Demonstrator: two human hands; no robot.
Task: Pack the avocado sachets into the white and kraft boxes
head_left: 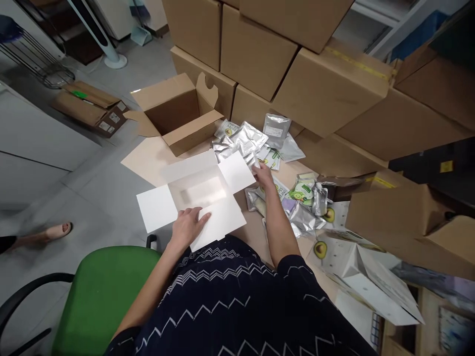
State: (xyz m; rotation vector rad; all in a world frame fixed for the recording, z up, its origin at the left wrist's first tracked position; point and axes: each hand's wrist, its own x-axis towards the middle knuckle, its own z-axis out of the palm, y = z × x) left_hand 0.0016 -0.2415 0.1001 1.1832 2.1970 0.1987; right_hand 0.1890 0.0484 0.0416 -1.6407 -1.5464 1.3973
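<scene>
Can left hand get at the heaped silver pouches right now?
Probably not straight across: the left hand is on the near flap of the white box, whose right flap lies between it and the silver pouches.

Moderate, diffuse indoor light, apparently from overhead. Glare streaks the silver pouches point(249, 138) — brightest on their creases — while the white box point(224, 217) shows a pale patch inside. Shadow fills the brown carton point(193, 132). Wide-angle distortion makes the stacked boxes point(256, 52) lean; the upper right corner darkens.
</scene>
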